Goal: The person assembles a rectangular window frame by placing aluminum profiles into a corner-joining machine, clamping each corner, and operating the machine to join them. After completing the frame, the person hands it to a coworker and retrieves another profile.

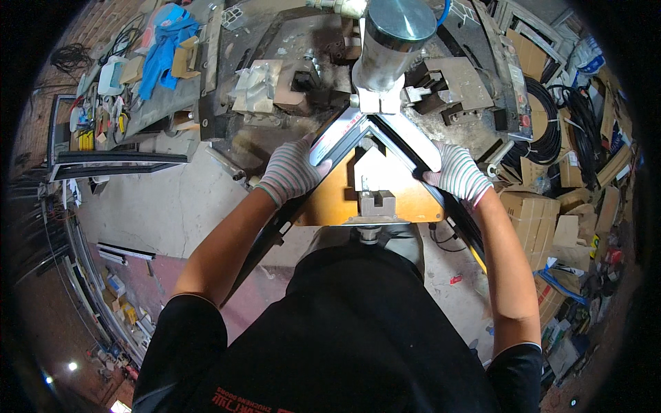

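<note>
Clearly, two hands in striped knit gloves are at work, one on each bar of a dark window-type frame whose mitred corner sits at about one o'clock from the middle of the view, under a corner press. The left hand, toward half past ten, is partly closed round the left bar, thumb on top; the right hand, toward half past two, is likewise curled round the right bar. Most fingertips are hidden, so how tightly either grips I cannot tell.

Two bars run from the corner, toward seven and five o'clock; both pass behind forearms, so their far ends are hard to follow. Above the corner stand one metal cylinder and two pale splayed arms. Two steel clamp blocks flank it, one at eleven, one at half past one. One orange plate lies between the bars, its straight front edge close to the person's waist.

Bare concrete floor gives room at nine o'clock; at three, a cardboard box and a heap of scrap crowd in. Black rim shadow cuts off the outermost clutter.
</note>
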Motion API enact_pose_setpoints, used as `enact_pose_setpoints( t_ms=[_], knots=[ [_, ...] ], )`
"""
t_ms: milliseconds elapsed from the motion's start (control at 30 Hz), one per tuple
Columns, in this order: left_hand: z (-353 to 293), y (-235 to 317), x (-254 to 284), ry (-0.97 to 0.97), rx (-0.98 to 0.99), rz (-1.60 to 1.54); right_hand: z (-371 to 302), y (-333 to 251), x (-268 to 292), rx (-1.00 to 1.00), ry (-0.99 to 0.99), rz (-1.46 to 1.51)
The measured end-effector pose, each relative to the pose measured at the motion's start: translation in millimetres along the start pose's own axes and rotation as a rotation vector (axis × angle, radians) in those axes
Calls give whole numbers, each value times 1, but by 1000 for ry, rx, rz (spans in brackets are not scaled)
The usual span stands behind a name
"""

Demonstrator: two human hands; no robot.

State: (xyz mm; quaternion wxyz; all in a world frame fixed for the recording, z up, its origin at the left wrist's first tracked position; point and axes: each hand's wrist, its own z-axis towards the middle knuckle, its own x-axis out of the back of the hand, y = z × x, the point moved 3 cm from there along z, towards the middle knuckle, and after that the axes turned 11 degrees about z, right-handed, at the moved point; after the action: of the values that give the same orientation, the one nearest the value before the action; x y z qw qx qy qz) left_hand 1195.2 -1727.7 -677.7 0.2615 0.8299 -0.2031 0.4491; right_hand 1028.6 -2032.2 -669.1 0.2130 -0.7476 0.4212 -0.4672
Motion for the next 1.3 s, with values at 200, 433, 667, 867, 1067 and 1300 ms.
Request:
enact_pose_setpoints(
  t_ms=[200, 433, 667, 867, 1067, 1300],
  knots=[
    [0, 1, 0, -3, 31, 35, 2, 4, -2, 29, 5, -33],
    [-5, 8, 6, 58, 45, -17, 2, 8, -3, 24, 22, -50],
    [-7, 12, 11, -10, 77, -31, -1, 2, 0, 7, 12, -105],
    [-7, 19, 12, 32, 95, 72, -3, 5, 1, 46, 50, -31],
    [-8, 22, 13, 53, 86, 128, -3, 8, 0, 80, 58, -16],
    [-7, 20, 9, 84, 83, 119, -2, 9, -1, 105, 65, -28]
  ],
)
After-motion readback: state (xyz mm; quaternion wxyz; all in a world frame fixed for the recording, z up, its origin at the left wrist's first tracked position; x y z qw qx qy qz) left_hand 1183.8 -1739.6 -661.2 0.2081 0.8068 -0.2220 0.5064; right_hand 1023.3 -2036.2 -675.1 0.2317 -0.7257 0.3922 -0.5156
